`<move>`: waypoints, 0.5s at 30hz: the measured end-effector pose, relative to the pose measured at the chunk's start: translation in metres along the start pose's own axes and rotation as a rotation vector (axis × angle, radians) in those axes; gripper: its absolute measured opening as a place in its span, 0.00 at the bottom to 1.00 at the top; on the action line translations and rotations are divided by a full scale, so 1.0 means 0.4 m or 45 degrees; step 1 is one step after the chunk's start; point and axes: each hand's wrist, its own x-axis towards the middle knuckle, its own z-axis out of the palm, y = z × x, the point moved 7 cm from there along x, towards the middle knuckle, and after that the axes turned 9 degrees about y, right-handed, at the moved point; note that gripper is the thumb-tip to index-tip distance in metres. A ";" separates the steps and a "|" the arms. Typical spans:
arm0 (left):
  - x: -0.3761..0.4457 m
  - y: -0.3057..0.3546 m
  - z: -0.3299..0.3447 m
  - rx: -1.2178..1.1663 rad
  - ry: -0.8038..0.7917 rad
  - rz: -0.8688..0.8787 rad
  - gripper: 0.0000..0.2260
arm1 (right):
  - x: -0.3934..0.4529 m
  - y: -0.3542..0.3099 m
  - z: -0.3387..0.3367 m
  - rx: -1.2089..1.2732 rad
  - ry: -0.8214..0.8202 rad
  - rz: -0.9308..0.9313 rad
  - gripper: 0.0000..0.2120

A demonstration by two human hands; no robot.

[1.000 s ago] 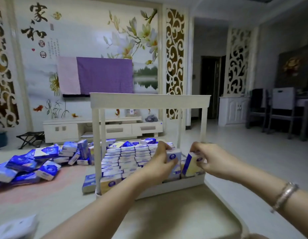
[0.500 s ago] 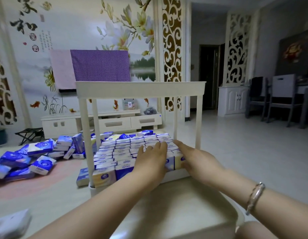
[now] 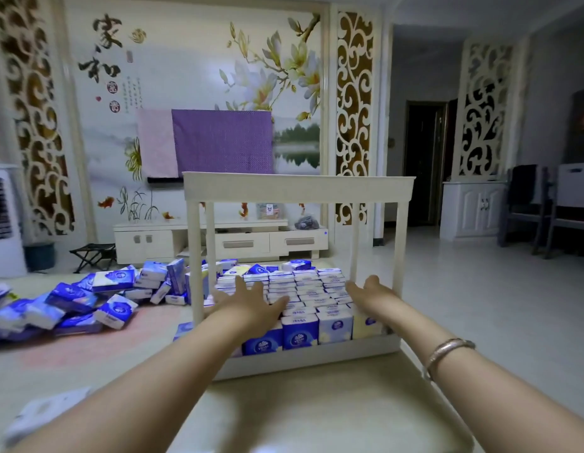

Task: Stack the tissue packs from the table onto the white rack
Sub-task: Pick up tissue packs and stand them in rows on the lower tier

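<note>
The white rack (image 3: 297, 188) stands right in front of me, and its lower shelf is packed with upright rows of blue, white and yellow tissue packs (image 3: 312, 328). My left hand (image 3: 248, 304) lies flat on top of the packs at the shelf's left, fingers spread. My right hand (image 3: 372, 294) rests palm down on the packs at the right, beside the rack's right post. Neither hand holds a pack. A loose heap of blue tissue packs (image 3: 78, 305) lies to the left of the rack.
A pale table surface (image 3: 316, 410) spreads under my forearms. One white pack (image 3: 45, 410) lies at the lower left. Behind the rack are a TV cabinet (image 3: 219, 240), a folding stool (image 3: 93, 255) and a white appliance (image 3: 3, 220). Chairs (image 3: 545, 204) stand far right.
One second ago each hand gripped a pack at the shelf's front right. The packs now stand in the row, and both hands have let go, flattened and spread apart on top.
</note>
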 end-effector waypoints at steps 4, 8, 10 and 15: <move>0.005 -0.021 0.007 -0.072 -0.059 -0.130 0.42 | 0.021 0.022 0.025 0.003 0.026 -0.011 0.22; -0.004 -0.003 -0.012 -0.094 0.053 -0.078 0.34 | 0.021 0.027 0.031 -0.014 0.028 -0.054 0.09; 0.001 0.005 -0.010 -0.137 0.097 -0.058 0.31 | 0.014 0.020 0.026 -0.034 0.020 -0.067 0.11; 0.006 0.006 -0.014 -0.233 0.167 -0.051 0.25 | 0.005 0.011 0.025 -0.095 -0.017 -0.089 0.11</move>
